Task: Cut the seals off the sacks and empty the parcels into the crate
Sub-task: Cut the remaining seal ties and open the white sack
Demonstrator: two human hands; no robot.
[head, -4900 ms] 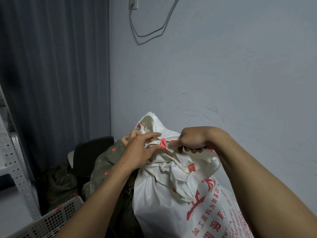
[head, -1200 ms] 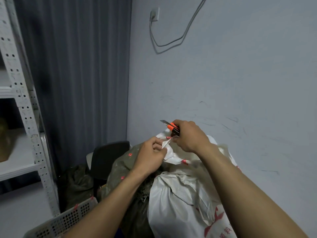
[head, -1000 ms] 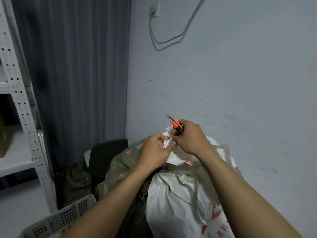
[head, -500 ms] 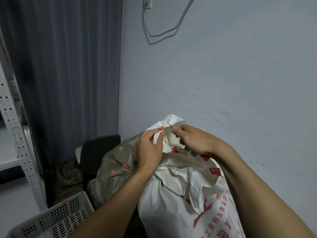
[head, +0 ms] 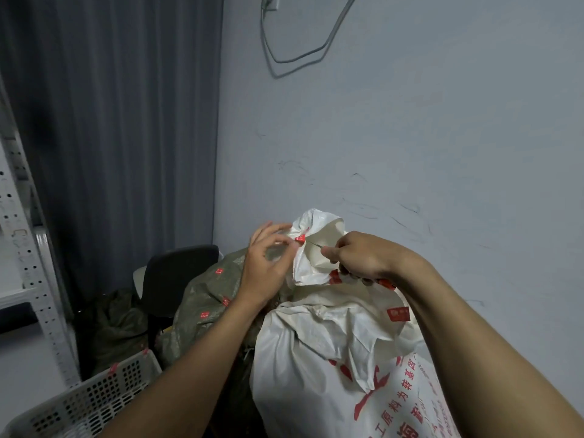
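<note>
R hand (head: 357, 257), blade (head: 314, 244) out — now at seal (head: 299, 238)

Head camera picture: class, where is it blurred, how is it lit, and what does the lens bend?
Head view: the left hand has its fingers smeared by motion blur, while the right hand gripping the knife is sharper; the light is dim, flat and bluish, the curtain nearly black; the wide lens tilts the shelf upright.

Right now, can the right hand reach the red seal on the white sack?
Likely yes: the right hand points its blade at the red seal, nothing between them; the left hand hovers close beside.
</note>
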